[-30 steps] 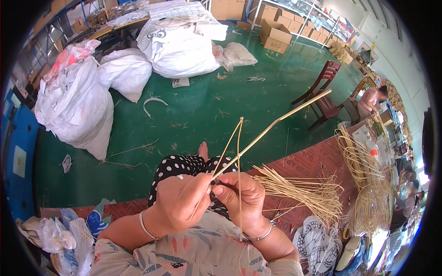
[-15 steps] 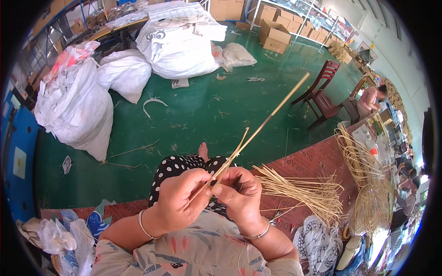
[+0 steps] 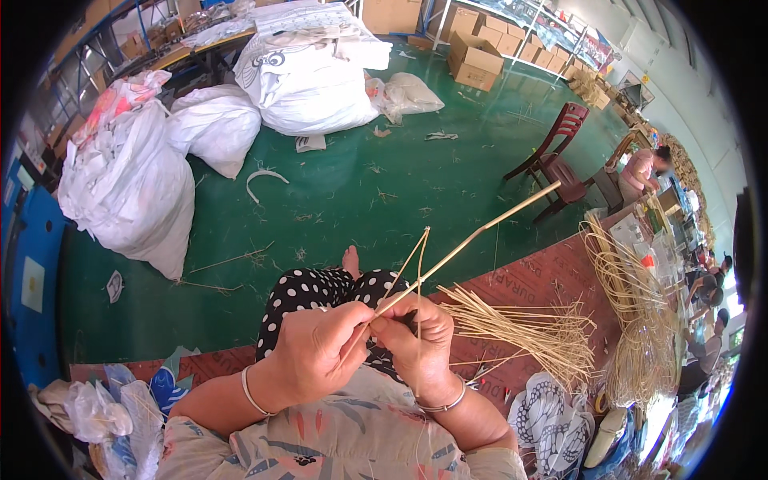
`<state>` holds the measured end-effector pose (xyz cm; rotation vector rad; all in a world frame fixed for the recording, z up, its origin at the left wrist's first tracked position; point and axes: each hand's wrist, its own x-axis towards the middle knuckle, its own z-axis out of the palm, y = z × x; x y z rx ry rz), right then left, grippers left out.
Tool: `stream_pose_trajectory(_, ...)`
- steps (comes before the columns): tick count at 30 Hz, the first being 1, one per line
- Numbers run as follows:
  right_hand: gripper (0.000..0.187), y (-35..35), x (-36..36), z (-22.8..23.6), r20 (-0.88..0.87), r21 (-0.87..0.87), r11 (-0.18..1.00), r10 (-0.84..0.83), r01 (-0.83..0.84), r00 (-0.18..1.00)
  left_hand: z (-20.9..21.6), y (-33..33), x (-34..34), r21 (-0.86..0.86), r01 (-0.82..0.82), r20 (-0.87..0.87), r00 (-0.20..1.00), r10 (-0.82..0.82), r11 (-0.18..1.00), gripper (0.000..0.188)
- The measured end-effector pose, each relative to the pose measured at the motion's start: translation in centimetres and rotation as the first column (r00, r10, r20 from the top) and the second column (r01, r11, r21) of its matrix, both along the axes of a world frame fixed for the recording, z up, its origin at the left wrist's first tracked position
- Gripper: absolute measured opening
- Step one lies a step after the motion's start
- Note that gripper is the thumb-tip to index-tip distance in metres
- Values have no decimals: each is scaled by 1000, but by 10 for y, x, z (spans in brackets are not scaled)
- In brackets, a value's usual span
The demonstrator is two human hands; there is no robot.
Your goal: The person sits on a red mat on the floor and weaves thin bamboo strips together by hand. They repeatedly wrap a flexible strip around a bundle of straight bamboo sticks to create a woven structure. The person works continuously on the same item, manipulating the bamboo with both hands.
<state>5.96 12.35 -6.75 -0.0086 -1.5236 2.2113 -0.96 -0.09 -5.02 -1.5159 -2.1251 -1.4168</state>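
Observation:
In front of my lap, my left hand [image 3: 316, 340] is closed, its thumb and fingers pinching the lower end of a pale bamboo stick [image 3: 480, 230]. The stick slants up to the right, slightly bent partway. My right hand [image 3: 418, 340] is closed too, its fingertips meeting the left ones at the stick's lower end. A thin cane strip [image 3: 422, 260] rises beside the stick, folds sharply at its top and hangs down across my right hand. Something small and dark [image 3: 411, 322] is tucked in the right fingers, mostly hidden. Loose cane sticks [image 3: 528, 332] lie to the right.
Coiled cane bundles [image 3: 640, 344] stand on the right beside a reddish-brown board [image 3: 552, 268]. A dark red chair [image 3: 560, 172] is beyond. Stuffed white sacks [image 3: 132, 188] sit at left on the green floor. Plastic-wrapped items [image 3: 100, 416] lie near left; a person [image 3: 640, 172] sits far right.
The stick's far end has swung down and to the right. The thin strip has separated from the stick and now hangs folded over my right hand. Both hands stay nearly in place.

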Motion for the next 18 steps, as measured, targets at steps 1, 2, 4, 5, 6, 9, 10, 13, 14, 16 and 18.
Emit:
stream_pose_trajectory(1,14,0,0,0,18,6,1000,-13,13,1000,-2,0,0,-2,0,-13,1000,0,1000,25)
stream_pose_trajectory(2,14,0,0,0,37,12,999,-30,29,999,-4,0,0,-4,3,-26,1000,-3,1000,24)
stream_pose_trajectory(4,14,1,-2,0,72,86,995,-60,54,996,0,0,1,-63,-53,-168,985,42,997,23)
stream_pose_trajectory(5,14,2,-3,0,86,123,990,-76,66,993,2,0,2,-89,-83,-240,969,60,993,22)
stream_pose_trajectory(6,14,3,-5,-7,93,105,991,-92,83,991,2,0,2,-112,-89,-284,957,54,990,22)
stream_pose_trajectory(9,12,4,-12,-25,158,-68,994,-69,80,985,-3,-1,1,-124,-96,-319,946,52,988,23)
stream_pose_trajectory(10,12,4,-12,-22,168,-96,993,-53,70,984,-7,0,1,-91,-88,-269,961,60,992,24)
stream_pose_trajectory(13,11,2,-13,-19,189,-192,981,6,31,982,-12,3,-1,-46,-97,-213,973,85,994,24)
stream_pose_trajectory(14,10,4,-14,-21,185,-228,974,31,13,982,-12,4,-2,-37,-105,-213,973,94,994,24)
stream_pose_trajectory(16,10,3,-11,-20,172,-221,975,21,18,985,-11,4,-4,-20,-127,-267,956,117,992,26)
stream_pose_trajectory(18,11,-6,-2,-14,151,-137,988,-43,64,988,-13,3,-10,6,-138,-242,961,135,990,27)
